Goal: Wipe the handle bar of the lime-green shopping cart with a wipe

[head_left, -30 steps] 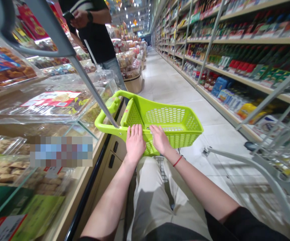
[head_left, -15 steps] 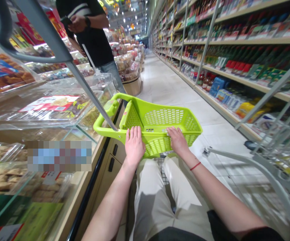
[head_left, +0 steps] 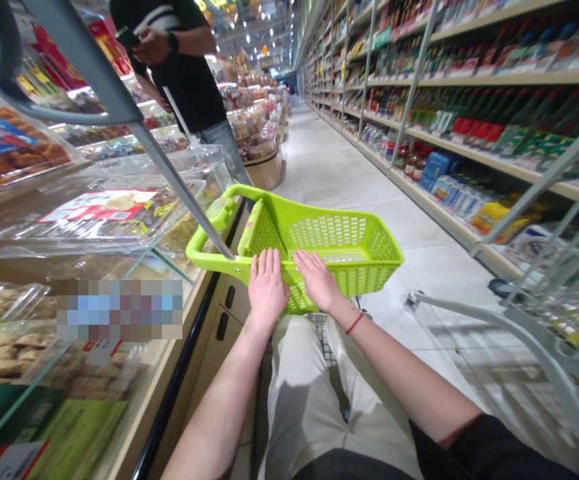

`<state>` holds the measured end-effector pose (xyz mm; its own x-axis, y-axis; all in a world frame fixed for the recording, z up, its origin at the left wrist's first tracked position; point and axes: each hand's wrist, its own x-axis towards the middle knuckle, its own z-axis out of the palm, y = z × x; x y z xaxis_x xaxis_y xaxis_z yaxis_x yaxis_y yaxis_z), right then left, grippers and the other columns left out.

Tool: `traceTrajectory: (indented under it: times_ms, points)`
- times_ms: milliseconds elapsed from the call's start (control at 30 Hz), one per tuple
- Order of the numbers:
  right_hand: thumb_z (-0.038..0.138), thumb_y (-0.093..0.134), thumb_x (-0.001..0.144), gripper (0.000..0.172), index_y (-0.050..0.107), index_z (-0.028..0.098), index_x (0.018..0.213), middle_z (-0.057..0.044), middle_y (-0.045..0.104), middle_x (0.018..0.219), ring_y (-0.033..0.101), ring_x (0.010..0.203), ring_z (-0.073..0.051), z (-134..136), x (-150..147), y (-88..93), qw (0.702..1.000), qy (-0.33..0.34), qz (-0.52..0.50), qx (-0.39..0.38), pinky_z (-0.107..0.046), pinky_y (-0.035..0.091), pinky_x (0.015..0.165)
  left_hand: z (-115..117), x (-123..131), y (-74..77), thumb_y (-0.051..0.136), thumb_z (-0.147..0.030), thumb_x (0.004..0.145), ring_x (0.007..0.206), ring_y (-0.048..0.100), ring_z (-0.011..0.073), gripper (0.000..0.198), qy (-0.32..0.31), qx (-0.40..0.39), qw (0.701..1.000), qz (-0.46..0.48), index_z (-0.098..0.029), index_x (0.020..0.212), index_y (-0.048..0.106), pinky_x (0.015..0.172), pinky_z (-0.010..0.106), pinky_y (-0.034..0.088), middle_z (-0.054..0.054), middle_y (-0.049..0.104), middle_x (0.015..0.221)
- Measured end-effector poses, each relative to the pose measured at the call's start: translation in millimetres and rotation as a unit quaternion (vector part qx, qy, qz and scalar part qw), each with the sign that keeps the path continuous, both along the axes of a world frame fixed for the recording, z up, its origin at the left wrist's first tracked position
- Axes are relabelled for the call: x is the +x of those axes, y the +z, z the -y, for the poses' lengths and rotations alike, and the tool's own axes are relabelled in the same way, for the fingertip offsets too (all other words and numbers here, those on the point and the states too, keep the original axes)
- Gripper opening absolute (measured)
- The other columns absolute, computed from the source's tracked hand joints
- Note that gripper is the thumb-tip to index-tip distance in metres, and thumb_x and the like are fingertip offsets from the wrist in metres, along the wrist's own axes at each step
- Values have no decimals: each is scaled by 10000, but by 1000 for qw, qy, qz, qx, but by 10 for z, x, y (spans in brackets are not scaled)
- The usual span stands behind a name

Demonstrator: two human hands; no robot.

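A lime-green plastic shopping basket [head_left: 349, 250] stands in front of my knees, with nothing visible inside it. My left hand [head_left: 267, 288] lies flat on its near rim, fingers together and stretched out. My right hand [head_left: 317, 279] rests beside it on the same rim, fingers also extended, a red band on the wrist. Neither hand wraps round anything. The basket's handle [head_left: 209, 230] sticks out to the left, toward the display counter.
A glass counter [head_left: 119, 220] of packaged pastries runs along the left. A person in a black shirt [head_left: 189, 67] stands there holding a phone. Stocked shelves [head_left: 469, 120] line the right side. A grey metal cart frame [head_left: 534, 333] sits at right. The tiled aisle [head_left: 329, 167] stretches ahead.
My right hand has slid left along the basket's rim, back beside my left hand. The left hand stays put.
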<state>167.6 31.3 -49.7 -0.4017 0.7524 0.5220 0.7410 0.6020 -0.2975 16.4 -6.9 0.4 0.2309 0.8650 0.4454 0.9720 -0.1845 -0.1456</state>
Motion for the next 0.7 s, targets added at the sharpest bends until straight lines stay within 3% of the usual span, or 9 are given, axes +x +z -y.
traceTrajectory:
  times_ms: [200, 300, 433, 700]
  points:
    - [-58, 387, 741, 688, 486, 63, 1411, -173, 533, 1456, 433, 1407, -250, -6, 739, -301, 994, -105, 21, 25, -504, 302, 1203, 8, 14, 36, 485, -175, 774, 1467, 326, 300, 748, 8, -11, 1000, -2, 12, 1484, 340, 1256, 463, 157, 185, 405, 1548]
    - [-51, 406, 726, 681, 505, 55, 1391, -177, 547, 1442, 453, 1391, -260, -9, 870, -355, 990, -140, 24, 15, -509, 310, 1199, 8, 49, 31, 500, -180, 757, 1481, 299, 303, 776, 21, -15, 1000, 3, 24, 1486, 328, 1257, 474, 147, 201, 380, 1558]
    - [-41, 432, 711, 676, 512, 28, 1379, -205, 548, 1432, 449, 1392, -285, -8, 678, -287, 990, -140, 10, -1, -520, 309, 1198, 4, 139, -10, 506, -187, 749, 1502, 249, 297, 796, 3, -27, 1000, -2, 22, 1493, 316, 1260, 473, 119, 192, 339, 1582]
    - [-9, 462, 706, 698, 483, -11, 1404, -226, 496, 1474, 410, 1422, -282, -6, 52, 14, 999, -38, -15, -29, -481, 272, 1226, -74, 288, -123, 476, -194, 791, 1481, 297, 288, 744, -62, -52, 997, -19, -52, 1507, 332, 1251, 468, 138, 142, 390, 1568]
